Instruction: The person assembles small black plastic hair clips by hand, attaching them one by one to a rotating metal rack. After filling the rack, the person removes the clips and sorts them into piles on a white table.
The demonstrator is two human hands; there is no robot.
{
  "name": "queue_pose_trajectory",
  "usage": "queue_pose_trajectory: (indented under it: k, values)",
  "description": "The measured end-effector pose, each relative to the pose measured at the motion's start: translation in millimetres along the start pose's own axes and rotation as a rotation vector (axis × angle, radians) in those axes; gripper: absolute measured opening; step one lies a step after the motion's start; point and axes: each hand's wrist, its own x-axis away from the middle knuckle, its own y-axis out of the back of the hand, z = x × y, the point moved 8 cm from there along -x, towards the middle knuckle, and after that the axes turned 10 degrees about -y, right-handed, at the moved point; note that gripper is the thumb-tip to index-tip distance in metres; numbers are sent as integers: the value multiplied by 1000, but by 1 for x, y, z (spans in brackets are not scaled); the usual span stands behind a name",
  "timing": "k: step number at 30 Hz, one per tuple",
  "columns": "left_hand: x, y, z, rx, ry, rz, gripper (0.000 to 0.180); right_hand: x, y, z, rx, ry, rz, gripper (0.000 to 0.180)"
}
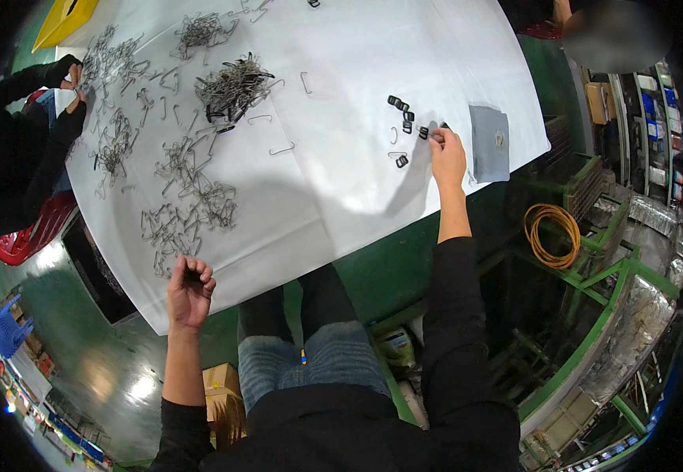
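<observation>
Left hand point(190, 288), nearest the camera at 7 o'clock, is clenched at the near edge of the white desk point(341, 181); any contents cannot be told. Right hand point(446, 152), at 2 o'clock, pinches one small black clip point(423, 132). About five more black clips point(401, 106) lie just beyond it. Wire hooks point(188, 208), uncountable, spread toward 10 o'clock.

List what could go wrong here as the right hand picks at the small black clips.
The right hand reaches far across the white sheet; its sleeve might drag the black clips out of place. The left hand sits at the sheet's edge beside loose wire hooks, which could be knocked to the floor.
</observation>
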Motion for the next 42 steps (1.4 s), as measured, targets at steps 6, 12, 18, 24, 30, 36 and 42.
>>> queue_pose_trajectory:
  k: [6, 12, 18, 24, 30, 36, 42]
  values:
    - [2, -33, 21, -30, 34, 29, 27, 0, 4, 10, 130, 30, -6, 17]
    - [3, -52, 26, -55, 46, 63, 27, 33, 3, 30, -351, 50, 150, 15]
    - [1, -47, 18, -51, 4, 34, 27, -34, 27, -39, 148, -268, -8, 20]
    - [3, -52, 18, -50, 20, 33, 27, -41, 14, -43, 378, -220, 136, 25]
    - [2, -59, 16, -20, 19, 44, 27, -36, 20, -38, 176, -167, 157, 21]
    - [2, -55, 9, -14, -1, 42, 26, -39, 11, -31, 407, -31, 150, 21]
    - [5, -54, 9, 0, -9, 36, 26, -42, 21, -34, 45, -37, 147, 22]
